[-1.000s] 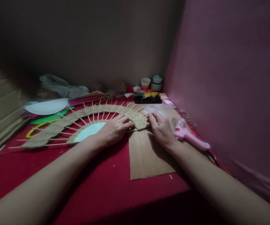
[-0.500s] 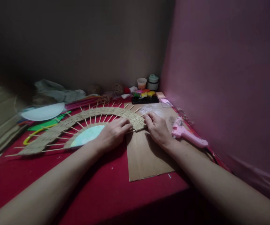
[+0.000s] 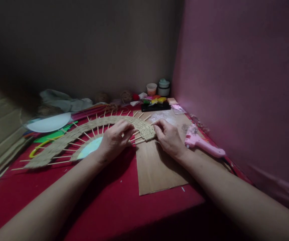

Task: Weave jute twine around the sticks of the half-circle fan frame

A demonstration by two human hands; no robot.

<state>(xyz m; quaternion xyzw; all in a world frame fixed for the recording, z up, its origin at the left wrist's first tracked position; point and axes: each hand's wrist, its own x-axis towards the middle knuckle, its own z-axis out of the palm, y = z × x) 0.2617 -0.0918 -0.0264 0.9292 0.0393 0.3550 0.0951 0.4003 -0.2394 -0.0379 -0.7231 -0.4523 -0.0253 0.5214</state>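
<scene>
A half-round woven fan (image 3: 66, 142) lies on the red cloth, its wide twine band woven over thin sticks that spread from a pale green half disc (image 3: 91, 148). My right hand (image 3: 168, 135) pinches the right end of the woven band, thumb and fingers at its outer edge. Just inside the arch, my left hand (image 3: 116, 137) hovers over the sticks with thumb and fingertips drawn together. What sits between those fingertips is too small to make out. The band's right end rests over a piece of brown cardboard (image 3: 156, 174).
Right of my right hand lies a pink glue gun (image 3: 204, 144). At the back stand a paper cup (image 3: 151, 89), a lidded jar (image 3: 163, 87) and a black tray (image 3: 155, 107) with colourful packets. A white plate (image 3: 50, 123) and yellow ring (image 3: 35, 149) lie left.
My left hand has lifted off the band's inner edge and moved left and slightly up, uncovering stick ends. My right hand keeps its place at the band's end.
</scene>
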